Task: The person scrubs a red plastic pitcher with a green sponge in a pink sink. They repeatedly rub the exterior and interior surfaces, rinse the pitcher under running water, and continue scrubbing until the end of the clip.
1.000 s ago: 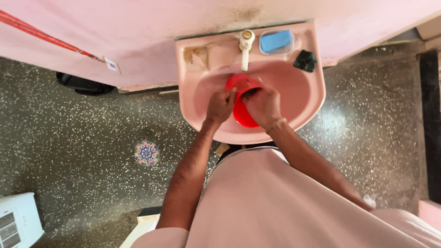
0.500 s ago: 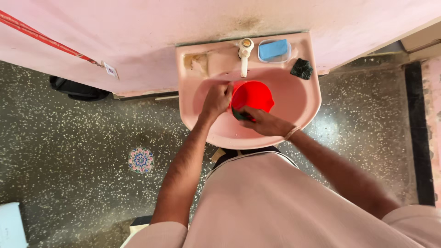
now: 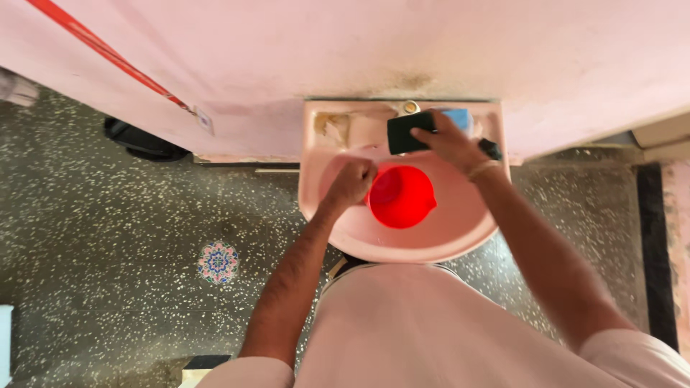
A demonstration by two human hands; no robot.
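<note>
Behind red mug [image 3: 401,196]: tap [image 3: 410,108], blue soap [image 3: 458,117].

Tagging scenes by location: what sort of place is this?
Likely a home washroom or wash corner: a pink wall-mounted basin on a pink wall, with a speckled terrazzo floor. The left hand holds a red mug in the basin.

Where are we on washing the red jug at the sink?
Done: hard to say; the red jug shows no visible dirt, though suds or water can't be made out. In hand: left hand grips the jug in the pink sink; right hand holds a dark sponge by the tap. Left: jug not yet lifted out of the sink.
</note>
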